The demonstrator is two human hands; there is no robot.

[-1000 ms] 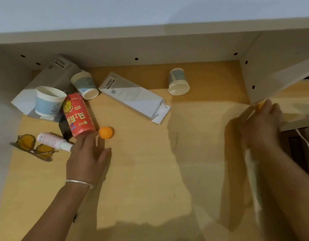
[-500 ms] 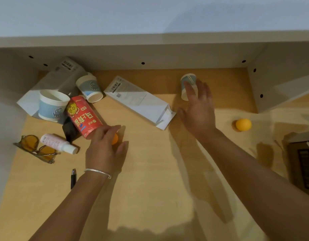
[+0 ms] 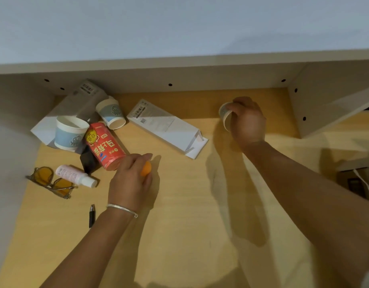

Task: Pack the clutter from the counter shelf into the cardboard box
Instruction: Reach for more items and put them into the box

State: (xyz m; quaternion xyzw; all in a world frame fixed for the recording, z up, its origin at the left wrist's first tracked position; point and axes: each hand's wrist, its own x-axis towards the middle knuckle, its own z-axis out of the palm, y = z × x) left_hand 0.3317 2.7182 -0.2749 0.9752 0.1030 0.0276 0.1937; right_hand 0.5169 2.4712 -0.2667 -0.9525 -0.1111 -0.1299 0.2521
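My left hand point(image 3: 128, 181) is closed around an orange ball point(image 3: 146, 168) on the wooden shelf point(image 3: 179, 215), just right of a red can point(image 3: 104, 145) that lies on its side. My right hand point(image 3: 247, 121) grips a small paper cup point(image 3: 224, 114) at the back right of the shelf. Two more paper cups, one upright point(image 3: 70, 132) and one tipped over point(image 3: 111, 113), sit at the back left. A long white carton point(image 3: 167, 127) lies between my hands. The cardboard box point(image 3: 355, 179) shows only as a dark corner at the right edge.
Yellow-lensed glasses point(image 3: 50, 183), a small pink bottle point(image 3: 75, 176), a black pen point(image 3: 92, 215) and a dark object point(image 3: 88, 161) under the can lie at the left. A grey carton point(image 3: 79, 102) leans in the back left corner. A white divider panel point(image 3: 325, 104) bounds the shelf at right.
My left hand has closed on the orange ball beside the can. My right hand has reached the back cup and taken hold of it. The second orange ball at right is out of sight.
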